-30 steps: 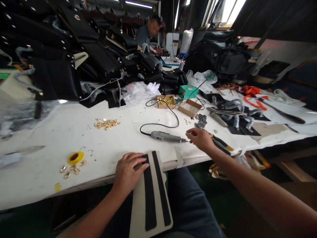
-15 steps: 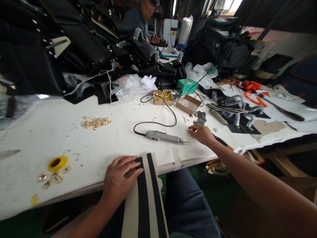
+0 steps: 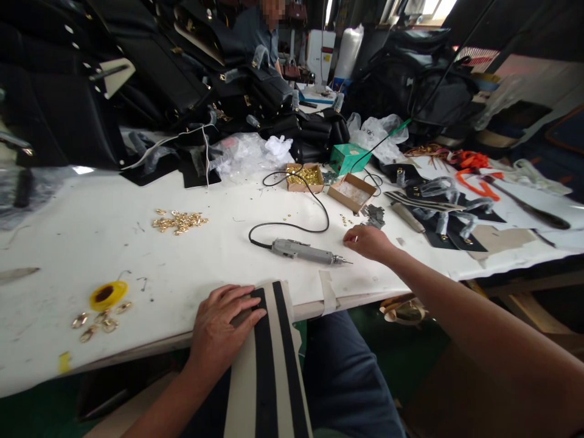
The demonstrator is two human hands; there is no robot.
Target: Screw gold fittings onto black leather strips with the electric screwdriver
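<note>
My left hand (image 3: pixel 222 326) lies flat on a cream panel with two black stripes (image 3: pixel 267 365) that hangs over the near edge of the white table (image 3: pixel 137 249) onto my lap. My right hand (image 3: pixel 367 242) rests on the table just right of a grey corded rotary tool (image 3: pixel 305 251), fingers curled and pinched near its tip; something small may be between the fingertips, but I cannot make it out. Tiny gold parts (image 3: pixel 345 220) lie just beyond that hand.
A heap of gold fittings (image 3: pixel 179 221), a yellow tape roll (image 3: pixel 107 295) with gold rings, two open cardboard boxes (image 3: pixel 350 191), a green box (image 3: pixel 347 157), black straps and bags crowd the table. Another person sits at the far end.
My right hand has drawn away from the tool's tip and moved slightly farther up the table. My left hand stays on the striped panel. The view has shifted a little.
</note>
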